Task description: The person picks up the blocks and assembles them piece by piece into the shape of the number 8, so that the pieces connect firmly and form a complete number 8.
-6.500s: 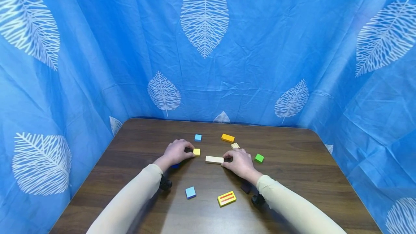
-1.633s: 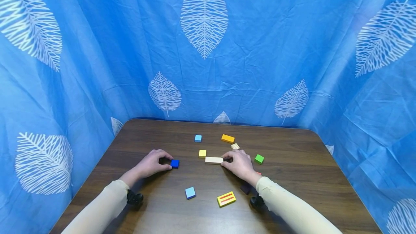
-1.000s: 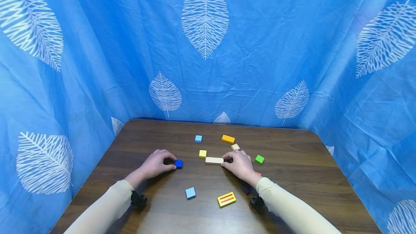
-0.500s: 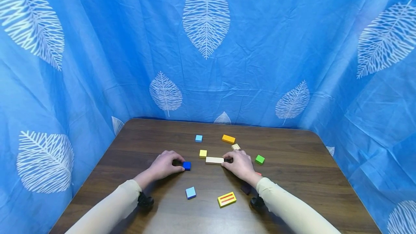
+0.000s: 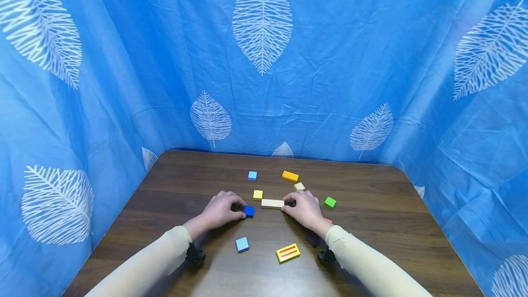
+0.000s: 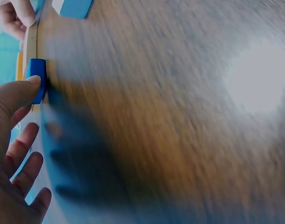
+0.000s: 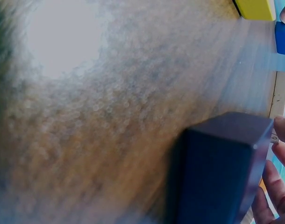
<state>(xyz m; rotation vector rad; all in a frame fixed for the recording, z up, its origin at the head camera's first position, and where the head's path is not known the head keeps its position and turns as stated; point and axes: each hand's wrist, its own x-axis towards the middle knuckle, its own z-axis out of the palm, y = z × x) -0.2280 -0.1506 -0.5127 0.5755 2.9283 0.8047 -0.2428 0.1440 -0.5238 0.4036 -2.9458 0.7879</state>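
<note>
My left hand (image 5: pixel 220 210) pinches a small dark blue block (image 5: pixel 249 212) between thumb and fingers, low over the tabletop; I cannot tell if it touches the wood. In the left wrist view, the thumb presses on the face of the blue block (image 6: pixel 37 79). A long cream wooden block (image 5: pixel 272 203) lies to the right of it, its right end gripped by my right hand (image 5: pixel 305 207). Just off the cream block's left end sits a yellow block (image 5: pixel 257 195), nearer the back. In the right wrist view the cream block (image 7: pixel 279 95) is partly hidden by a dark block.
Around the hands lie light blue blocks (image 5: pixel 242 244), an orange block (image 5: pixel 290 176), a pale wooden block (image 5: pixel 299 186), a green block (image 5: pixel 330 202) and a yellow block with red stripes (image 5: pixel 288 253). A dark block (image 7: pixel 222 172) and a red one (image 5: pixel 328 220) are beside my right forearm.
Earlier my left hand was at the yellow block, which now lies released by the cream block. It then took the blue block and has moved it rightward. My right hand stays put.
</note>
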